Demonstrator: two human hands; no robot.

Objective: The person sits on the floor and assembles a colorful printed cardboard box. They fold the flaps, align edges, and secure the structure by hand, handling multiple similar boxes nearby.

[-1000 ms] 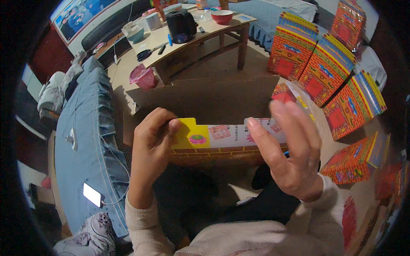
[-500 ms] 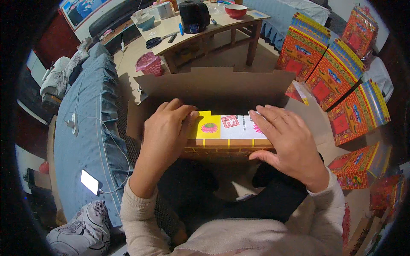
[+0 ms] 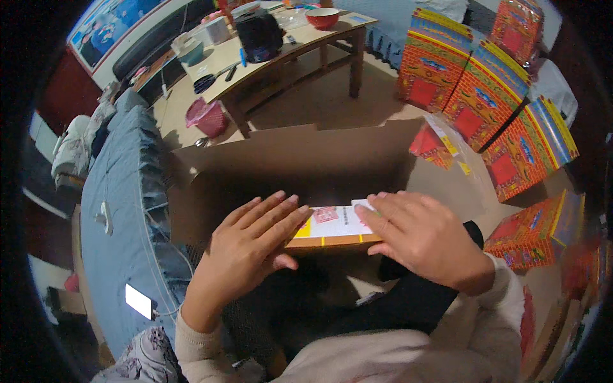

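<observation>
Under the outstretched fingers of the left hand [image 3: 252, 239] and right hand [image 3: 424, 239], thumbs apart from them, lies the printed carton [image 3: 345, 223]; just beyond the fingers, an open cardboard box [image 3: 306, 147]; farther off, the worktop [image 3: 313, 38].

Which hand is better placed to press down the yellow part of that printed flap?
Probably the left: the left hand partly covers the yellow part, while the right hand lies farther along, beside the white part.
</observation>
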